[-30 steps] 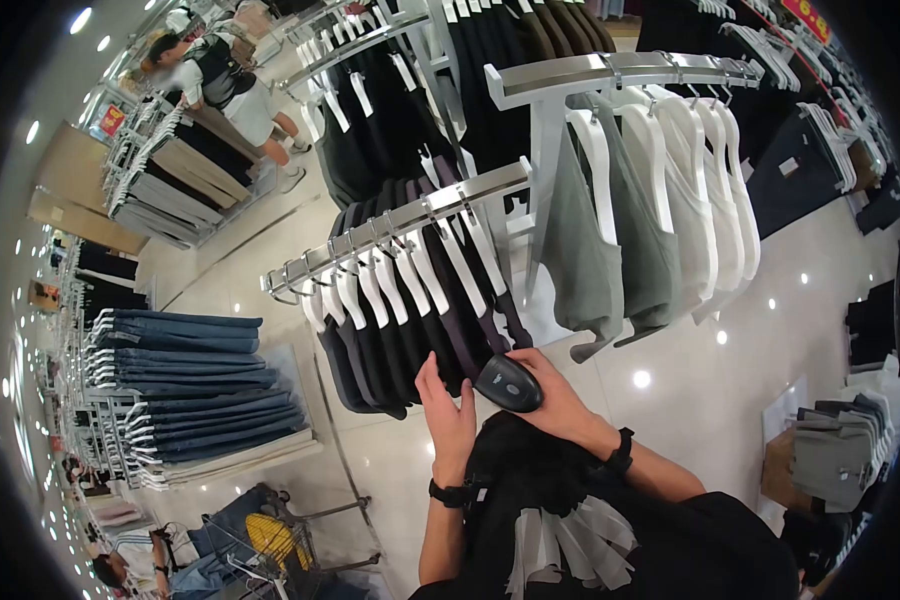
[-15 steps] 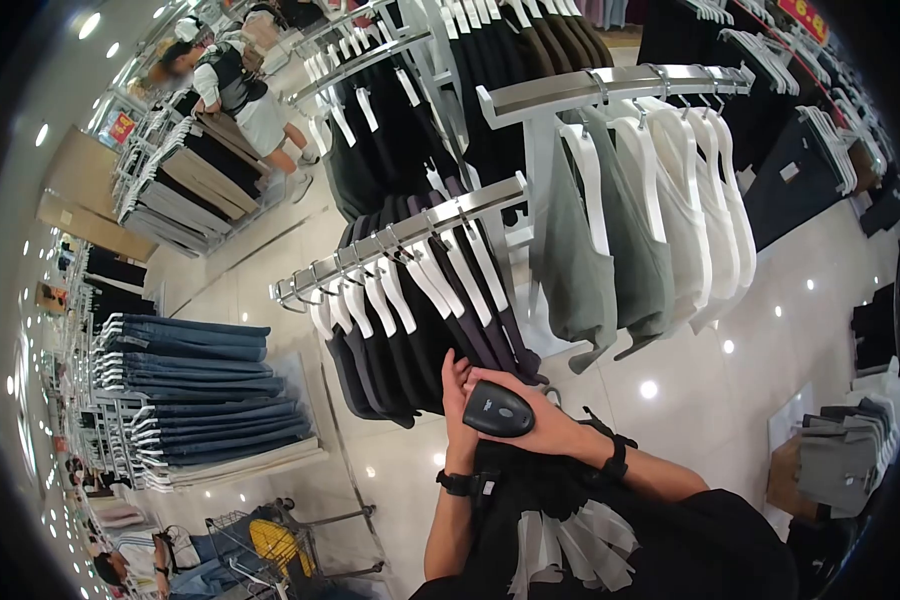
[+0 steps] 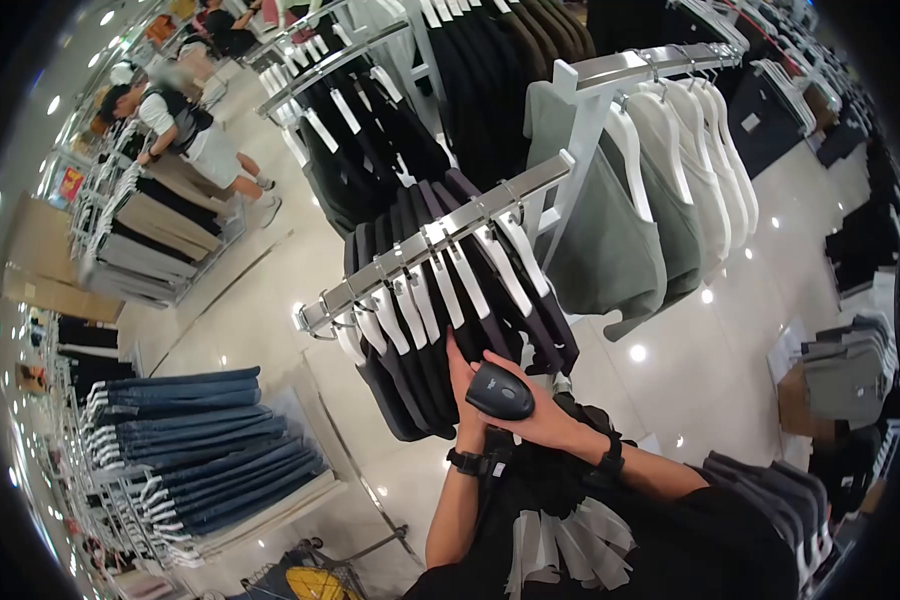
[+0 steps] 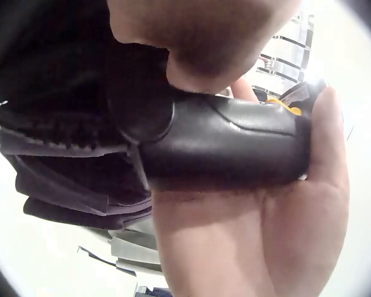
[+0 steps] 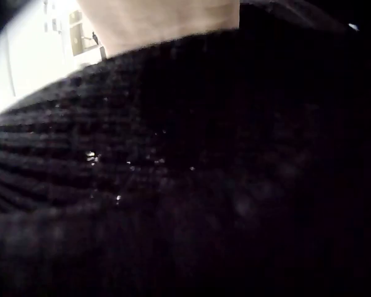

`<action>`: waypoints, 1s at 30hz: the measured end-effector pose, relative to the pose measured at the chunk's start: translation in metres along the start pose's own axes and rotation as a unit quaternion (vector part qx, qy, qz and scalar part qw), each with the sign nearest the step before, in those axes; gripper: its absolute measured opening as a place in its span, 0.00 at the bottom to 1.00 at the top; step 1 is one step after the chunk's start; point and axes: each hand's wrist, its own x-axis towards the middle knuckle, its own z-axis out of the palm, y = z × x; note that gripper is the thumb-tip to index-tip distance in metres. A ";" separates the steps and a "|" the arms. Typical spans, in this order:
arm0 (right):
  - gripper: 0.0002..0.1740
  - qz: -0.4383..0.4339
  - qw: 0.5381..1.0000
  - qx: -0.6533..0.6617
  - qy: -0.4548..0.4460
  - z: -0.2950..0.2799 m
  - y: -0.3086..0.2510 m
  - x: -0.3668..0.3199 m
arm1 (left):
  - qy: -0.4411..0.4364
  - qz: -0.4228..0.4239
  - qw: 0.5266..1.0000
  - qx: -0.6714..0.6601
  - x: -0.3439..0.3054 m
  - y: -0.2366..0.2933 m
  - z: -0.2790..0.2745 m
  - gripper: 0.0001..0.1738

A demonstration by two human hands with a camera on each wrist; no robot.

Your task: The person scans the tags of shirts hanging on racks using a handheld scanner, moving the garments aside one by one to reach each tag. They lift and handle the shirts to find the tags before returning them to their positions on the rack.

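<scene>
Two hands close together at the six o'clock end of a sloping chrome rail (image 3: pixel 440 235). Grips a black scanner (image 3: pixel 500 390) in the right hand (image 3: pixel 542 420), fingers curled round its body, just beside the left hand. Shows, in the left wrist view, the scanner lying across that right palm, a yellow trigger (image 4: pixel 283 106) at its one o'clock edge and skin of the left hand at twelve o'clock, touching it or nearly so. Lays the left hand (image 3: pixel 460 385) flat, fingers straight and pointing to twelve o'clock, against the dark tops (image 3: pixel 410 380) hanging from the rail on white hangers (image 3: pixel 467 280); released, grasping nothing. Bundle of dark garments (image 3: pixel 545 480) between the two forearms, at six o'clock of the scanner, with fanned hangers (image 3: pixel 570 540) beneath; on which arm, cannot tell. Fills the right wrist view with dark ribbed knit, close against the lens. Grey tops (image 3: pixel 610 250) on a higher rail at two o'clock. Folded jeans (image 3: pixel 200 440) stacked at nine o'clock, well apart. Glossy pale floor (image 3: pixel 690 370) below. Another person (image 3: pixel 185 135) far off at ten o'clock among racks.
</scene>
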 end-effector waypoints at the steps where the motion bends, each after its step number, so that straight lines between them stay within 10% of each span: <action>1: 0.59 -0.013 1.000 -0.017 0.022 0.009 -0.001 0.003 | -0.017 -0.009 0.996 -0.083 0.003 -0.002 -0.004 0.50; 10: 0.33 -0.035 0.956 0.060 0.285 0.002 0.009 -0.001 | -0.040 -0.013 0.997 0.070 -0.013 0.052 -0.039 0.39; 30: 0.24 -0.078 0.940 0.234 0.234 -0.076 0.025 -0.028 | 0.001 -0.027 0.961 0.275 -0.080 0.125 -0.080 0.21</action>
